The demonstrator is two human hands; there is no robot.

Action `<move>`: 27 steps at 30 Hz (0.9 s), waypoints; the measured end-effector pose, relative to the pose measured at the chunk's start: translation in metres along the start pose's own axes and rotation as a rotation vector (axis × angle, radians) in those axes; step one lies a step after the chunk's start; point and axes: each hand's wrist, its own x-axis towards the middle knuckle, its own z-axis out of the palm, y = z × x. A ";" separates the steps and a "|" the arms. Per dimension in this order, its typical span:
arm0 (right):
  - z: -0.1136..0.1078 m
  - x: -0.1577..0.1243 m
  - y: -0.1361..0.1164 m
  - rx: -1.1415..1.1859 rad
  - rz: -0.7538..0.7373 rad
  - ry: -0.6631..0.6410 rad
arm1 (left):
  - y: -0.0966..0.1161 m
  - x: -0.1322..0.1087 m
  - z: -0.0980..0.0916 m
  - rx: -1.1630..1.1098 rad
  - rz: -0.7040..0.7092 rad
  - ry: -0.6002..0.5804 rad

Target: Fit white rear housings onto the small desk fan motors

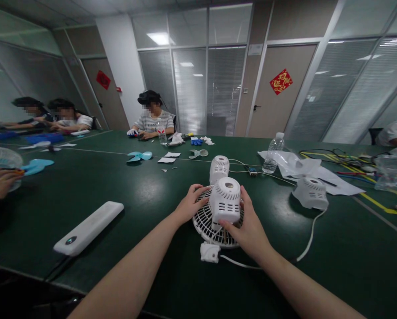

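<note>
White plastic fan case [225, 201] sits over the round grille [202, 221], the right hand [250, 226] half-curled and holding its side, the left hand [189, 206] half-open opposite, its contact unclear; steady, even pressure from both sides should keep the case level.

Indoors | features green table [95, 177] across foreground | backs onto glass partitions [190, 93] with blinds [225, 84] | sets white pillar [118, 66] beside left brown door [114, 104] | displays red diamond signs [281, 81] on both doors | catches light panel [159, 39] in upper glass
</note>
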 end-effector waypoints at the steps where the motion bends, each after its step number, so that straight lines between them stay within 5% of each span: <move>1: 0.000 0.000 0.001 -0.012 0.004 0.002 | 0.000 0.000 0.000 -0.001 -0.007 0.003; 7: 0.001 -0.001 0.003 -0.006 0.021 0.000 | 0.005 -0.001 -0.004 0.022 -0.002 0.000; 13: 0.001 -0.001 0.005 -0.006 -0.004 -0.013 | 0.035 -0.010 -0.016 0.187 0.142 0.033; 17: 0.003 -0.001 0.005 -0.013 -0.001 -0.005 | 0.053 -0.018 -0.015 0.011 0.273 -0.074; 27: -0.016 0.000 0.016 0.080 -0.089 -0.162 | 0.055 -0.019 -0.014 -0.073 0.221 -0.187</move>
